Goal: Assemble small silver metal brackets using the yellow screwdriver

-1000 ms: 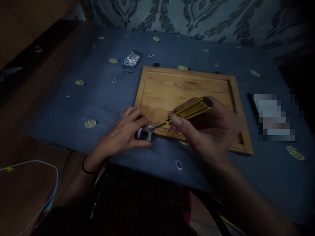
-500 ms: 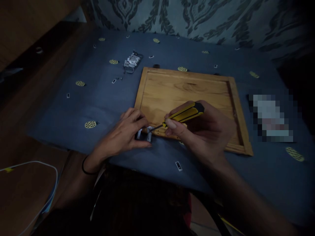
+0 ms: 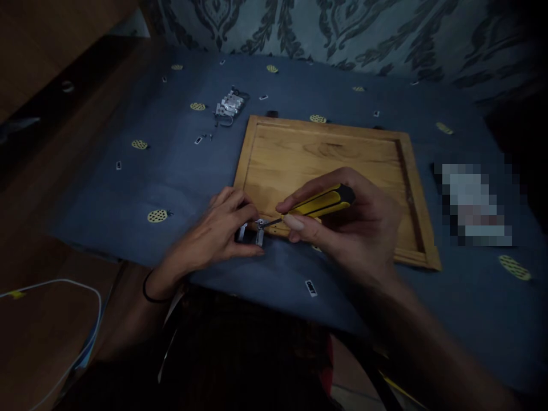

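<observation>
A wooden panel (image 3: 329, 154) with a raised frame lies on a dark blue cloth. At its near left corner sits a small metal hinge (image 3: 257, 230). My left hand (image 3: 216, 231) is closed on the hinge and holds it against the panel's edge. My right hand (image 3: 346, 225) grips a yellow and black screwdriver (image 3: 319, 204), whose thin shaft points left and down with its tip on the hinge.
Another metal hinge (image 3: 230, 106) and a few small screws (image 3: 205, 137) lie on the blue cloth (image 3: 141, 182) beyond the panel's far left corner. A blurred-out object (image 3: 473, 202) rests to the right of the panel. A white cable (image 3: 64, 285) curves over the wood at lower left.
My right hand has shifted its grip and slid a little to the left along the screwdriver, whose handle now lies flatter. The left hand and hinge have stayed put.
</observation>
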Demonstrator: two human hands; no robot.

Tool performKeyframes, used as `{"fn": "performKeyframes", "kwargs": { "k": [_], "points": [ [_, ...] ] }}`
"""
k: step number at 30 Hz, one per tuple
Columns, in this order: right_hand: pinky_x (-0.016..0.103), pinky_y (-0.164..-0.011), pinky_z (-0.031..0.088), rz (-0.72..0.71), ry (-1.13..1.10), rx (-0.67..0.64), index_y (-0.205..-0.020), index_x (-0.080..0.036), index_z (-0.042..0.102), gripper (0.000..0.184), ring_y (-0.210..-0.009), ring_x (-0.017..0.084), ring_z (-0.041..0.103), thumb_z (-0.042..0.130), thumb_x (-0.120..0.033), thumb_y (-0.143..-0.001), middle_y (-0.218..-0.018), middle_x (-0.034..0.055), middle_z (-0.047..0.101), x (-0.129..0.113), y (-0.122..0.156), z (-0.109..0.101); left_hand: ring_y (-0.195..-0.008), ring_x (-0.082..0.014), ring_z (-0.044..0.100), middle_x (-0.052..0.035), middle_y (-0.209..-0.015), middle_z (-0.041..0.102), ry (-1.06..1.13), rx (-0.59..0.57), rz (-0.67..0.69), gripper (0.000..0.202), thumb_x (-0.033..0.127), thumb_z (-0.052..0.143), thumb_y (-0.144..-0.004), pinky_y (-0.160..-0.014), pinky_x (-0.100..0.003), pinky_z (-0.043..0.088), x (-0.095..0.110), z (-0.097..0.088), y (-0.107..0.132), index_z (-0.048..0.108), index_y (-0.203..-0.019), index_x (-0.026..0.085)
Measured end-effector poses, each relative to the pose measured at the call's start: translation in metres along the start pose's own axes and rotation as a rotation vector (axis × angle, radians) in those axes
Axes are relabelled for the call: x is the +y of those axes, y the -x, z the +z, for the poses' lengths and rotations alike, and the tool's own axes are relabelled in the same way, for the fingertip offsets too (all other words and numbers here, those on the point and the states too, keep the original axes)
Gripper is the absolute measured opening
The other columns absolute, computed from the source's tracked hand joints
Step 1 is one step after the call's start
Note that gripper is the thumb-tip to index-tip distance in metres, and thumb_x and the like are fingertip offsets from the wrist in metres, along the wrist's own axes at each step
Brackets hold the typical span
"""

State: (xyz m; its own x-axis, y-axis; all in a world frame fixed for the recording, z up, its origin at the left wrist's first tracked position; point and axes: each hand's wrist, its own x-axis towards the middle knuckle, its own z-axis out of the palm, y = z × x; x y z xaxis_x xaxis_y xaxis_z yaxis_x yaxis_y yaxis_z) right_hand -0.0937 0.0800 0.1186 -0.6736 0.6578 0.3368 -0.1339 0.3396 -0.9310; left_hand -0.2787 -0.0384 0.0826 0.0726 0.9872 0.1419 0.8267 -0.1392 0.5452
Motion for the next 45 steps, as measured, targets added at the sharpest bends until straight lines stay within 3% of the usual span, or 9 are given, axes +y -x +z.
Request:
{"fn": "performKeyframes", "kwargs": {
  "k": [5, 9, 16, 21, 24, 30, 37, 45],
  "points": [
    [0.026, -0.056, 0.063, 0.006, -0.074, -0.092, -0.107, -0.028, 0.079, 0.023, -0.060, 0.011, 0.071, 0.085, -0.039, -0.087, -0.095, -0.0002, 0.078, 0.0012, 0.0001, -0.0026, -0.116, -0.0296, 0.054, -0.0089, -0.118, 0.064, -0.002, -0.002, 0.008, 0.043, 0.052, 0.083, -0.087, -0.105, -0.046, 0.048, 0.0000, 0.0001, 0.0002, 0.069, -0.110, 0.019],
    [0.025, -0.050, 0.060, -0.011, -0.053, -0.074, -0.096, -0.028, 0.081, 0.015, -0.055, 0.011, 0.069, 0.086, -0.037, -0.086, -0.089, -0.0008, 0.078, 0.0015, -0.0006, -0.0029, -0.118, -0.0303, 0.054, -0.0093, -0.119, 0.064, 0.013, -0.003, 0.000, 0.044, 0.053, 0.083, -0.086, -0.107, -0.047, 0.046, 0.0005, 0.0000, -0.0001, 0.070, -0.112, 0.019],
    [0.024, -0.043, 0.056, -0.015, -0.072, -0.027, -0.083, -0.026, 0.075, 0.017, -0.054, 0.011, 0.067, 0.090, -0.034, -0.081, -0.082, -0.0024, 0.076, 0.0004, -0.0020, -0.0002, -0.114, -0.0292, 0.054, -0.0083, -0.117, 0.064, -0.009, -0.002, -0.005, 0.044, 0.053, 0.084, -0.086, -0.103, -0.045, 0.048, 0.0012, 0.0001, -0.0004, 0.070, -0.111, 0.019],
    [0.026, -0.047, 0.058, -0.063, -0.041, -0.002, -0.079, -0.025, 0.070, 0.026, -0.064, 0.015, 0.070, 0.095, -0.031, -0.074, -0.075, -0.0035, 0.073, 0.0034, -0.0013, 0.0016, -0.114, -0.0295, 0.054, -0.0099, -0.116, 0.063, -0.011, -0.014, 0.007, 0.047, 0.052, 0.083, -0.087, -0.102, -0.045, 0.048, 0.0023, -0.0024, -0.0007, 0.070, -0.113, 0.016],
    [0.025, -0.047, 0.058, -0.105, -0.047, -0.004, -0.081, -0.025, 0.069, 0.025, -0.060, 0.013, 0.068, 0.093, -0.028, -0.077, -0.076, -0.0044, 0.072, 0.0052, 0.0003, 0.0023, -0.113, -0.0291, 0.054, -0.0095, -0.115, 0.063, -0.016, -0.021, 0.005, 0.046, 0.050, 0.084, -0.087, -0.102, -0.045, 0.048, 0.0023, -0.0029, -0.0006, 0.070, -0.113, 0.016],
    [0.023, -0.040, 0.052, -0.234, -0.072, 0.205, -0.085, -0.025, 0.072, 0.012, -0.048, 0.008, 0.064, 0.082, -0.028, -0.090, -0.085, -0.0035, 0.076, 0.0038, 0.0019, 0.0044, -0.116, -0.0294, 0.054, -0.0085, -0.118, 0.064, 0.006, -0.021, -0.011, 0.040, 0.050, 0.083, -0.088, -0.105, -0.046, 0.048, 0.0017, -0.0026, 0.0002, 0.069, -0.111, 0.020],
    [0.027, -0.046, 0.054, -0.096, -0.011, 0.123, -0.086, -0.027, 0.072, 0.016, -0.050, 0.010, 0.065, 0.083, -0.038, -0.090, -0.084, -0.0024, 0.074, 0.0037, 0.0030, 0.0038, -0.114, -0.0294, 0.055, -0.0092, -0.117, 0.063, -0.017, -0.011, 0.010, 0.044, 0.051, 0.083, -0.087, -0.102, -0.045, 0.049, 0.0012, -0.0021, 0.0000, 0.069, -0.111, 0.018],
    [0.030, -0.047, 0.054, -0.065, 0.009, 0.088, -0.086, -0.029, 0.070, 0.022, -0.051, 0.011, 0.065, 0.081, -0.047, -0.090, -0.083, -0.0025, 0.073, 0.0035, 0.0043, 0.0050, -0.115, -0.0295, 0.055, -0.0085, -0.117, 0.063, -0.013, 0.002, 0.013, 0.042, 0.052, 0.082, -0.088, -0.102, -0.045, 0.050, 0.0002, -0.0007, 0.0007, 0.068, -0.111, 0.020]
  ]
}}
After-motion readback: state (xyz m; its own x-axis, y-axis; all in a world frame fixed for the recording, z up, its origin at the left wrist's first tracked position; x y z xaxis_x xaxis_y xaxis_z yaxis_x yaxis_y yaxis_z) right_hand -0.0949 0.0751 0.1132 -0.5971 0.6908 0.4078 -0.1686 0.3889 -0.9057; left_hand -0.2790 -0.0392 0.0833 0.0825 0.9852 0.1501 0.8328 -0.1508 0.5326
